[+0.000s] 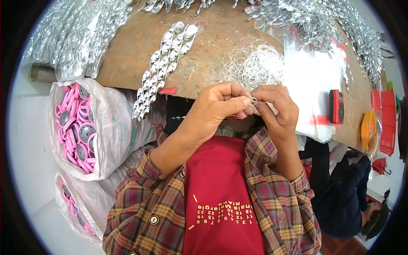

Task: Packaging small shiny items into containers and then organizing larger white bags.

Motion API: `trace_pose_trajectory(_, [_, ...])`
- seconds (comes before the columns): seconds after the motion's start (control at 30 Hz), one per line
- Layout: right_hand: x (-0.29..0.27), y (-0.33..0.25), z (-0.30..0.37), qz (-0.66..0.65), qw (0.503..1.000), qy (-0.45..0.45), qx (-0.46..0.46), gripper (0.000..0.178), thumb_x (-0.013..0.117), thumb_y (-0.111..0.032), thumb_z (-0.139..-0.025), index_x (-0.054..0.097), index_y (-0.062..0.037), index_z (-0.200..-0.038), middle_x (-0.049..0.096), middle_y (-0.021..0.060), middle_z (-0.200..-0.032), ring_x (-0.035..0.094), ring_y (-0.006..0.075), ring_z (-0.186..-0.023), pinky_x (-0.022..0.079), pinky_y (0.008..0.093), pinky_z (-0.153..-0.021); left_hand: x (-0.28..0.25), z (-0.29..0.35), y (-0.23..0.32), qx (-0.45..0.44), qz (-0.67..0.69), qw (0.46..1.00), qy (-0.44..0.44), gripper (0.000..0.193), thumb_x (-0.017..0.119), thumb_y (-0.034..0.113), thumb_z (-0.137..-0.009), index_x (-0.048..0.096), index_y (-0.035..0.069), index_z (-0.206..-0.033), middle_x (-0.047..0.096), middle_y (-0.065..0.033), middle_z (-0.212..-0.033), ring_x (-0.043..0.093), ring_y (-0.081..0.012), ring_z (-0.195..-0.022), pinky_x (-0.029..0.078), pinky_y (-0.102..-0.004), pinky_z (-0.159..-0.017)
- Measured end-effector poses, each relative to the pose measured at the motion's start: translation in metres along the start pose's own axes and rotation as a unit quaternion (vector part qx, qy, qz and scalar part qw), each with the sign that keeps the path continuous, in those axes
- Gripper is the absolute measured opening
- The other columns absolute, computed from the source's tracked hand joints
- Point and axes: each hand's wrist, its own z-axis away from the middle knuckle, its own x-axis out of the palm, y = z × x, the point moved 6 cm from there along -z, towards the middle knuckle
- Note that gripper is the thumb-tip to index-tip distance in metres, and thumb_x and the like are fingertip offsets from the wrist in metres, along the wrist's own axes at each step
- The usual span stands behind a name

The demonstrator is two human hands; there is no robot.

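Close together at the table's near edge, my two hands meet over a small pale loop [253, 101], which could be string or a thin ring. My left hand [223, 106] pinches it between thumb and forefinger, the other fingers curled. On its other side my right hand [278, 104] is closed too, thumb and fingertips gripping the loop. Just beyond the hands lies a tangled heap of white string loops [259, 63]. To the left, several twisted silver foil strands [163, 63] lie side by side and hang over the table edge, near a small red piece [168, 90].
Silver foil strands [80, 38] pile up at the far left, more foil [297, 21] at the far right. Clear plastic bags [312, 85] and a red radio [336, 106] lie on the right. Sacks of pink-rimmed discs [76, 127] stand left. Another person [344, 199] is at lower right.
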Motion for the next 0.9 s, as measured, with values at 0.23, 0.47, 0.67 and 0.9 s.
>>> trace_pose_trajectory(0.23, [-0.002, -0.003, 0.001, 0.037, 0.999, 0.003, -0.016, 0.017, 0.065, 0.002, -0.069, 0.063, -0.0041, -0.085, 0.063, 0.0080, -0.084, 0.057, 0.0208, -0.077, 0.041, 0.0294, -0.070, -0.002, 0.000, 0.000, 0.038, -0.037, 0.998, 0.033, 0.011, 0.058, 0.006, -0.085, 0.057, -0.002, -0.091, 0.060, -0.0046, -0.083, 0.057, -0.0075, -0.073, 0.047, -0.0192, -0.065])
trace_pose_trajectory(0.47, [-0.002, -0.013, 0.000, 0.091, 0.994, 0.016, -0.051, 0.017, 0.066, 0.002, -0.068, 0.063, -0.0049, -0.083, 0.063, 0.0068, -0.082, 0.055, 0.0198, -0.073, 0.039, 0.0295, -0.068, -0.002, 0.004, 0.001, 0.093, -0.146, 0.983, 0.054, 0.009, 0.056, 0.007, -0.086, 0.056, 0.000, -0.092, 0.061, -0.0035, -0.080, 0.056, -0.0058, -0.071, 0.046, -0.0185, -0.065])
trace_pose_trajectory(0.67, [-0.004, -0.021, -0.003, 0.145, 0.985, 0.061, -0.065, 0.017, 0.063, 0.004, -0.066, 0.059, -0.0045, -0.080, 0.060, 0.0057, -0.080, 0.054, 0.0189, -0.072, 0.039, 0.0292, -0.068, 0.003, 0.004, 0.004, 0.097, -0.141, 0.984, 0.058, 0.012, 0.057, 0.008, -0.086, 0.057, 0.000, -0.094, 0.061, -0.0025, -0.079, 0.054, -0.0047, -0.067, 0.045, -0.0180, -0.062])
trace_pose_trajectory(0.9, [-0.017, -0.007, -0.004, 0.047, 0.997, 0.066, 0.006, 0.013, 0.058, 0.006, -0.070, 0.057, -0.0013, -0.080, 0.058, 0.0072, -0.079, 0.054, 0.0167, -0.075, 0.042, 0.0258, -0.069, -0.001, 0.010, 0.010, 0.052, -0.179, 0.981, 0.061, 0.015, 0.063, 0.014, -0.083, 0.065, 0.003, -0.093, 0.057, 0.0028, -0.068, 0.047, -0.0017, -0.057, 0.036, -0.0160, -0.051])
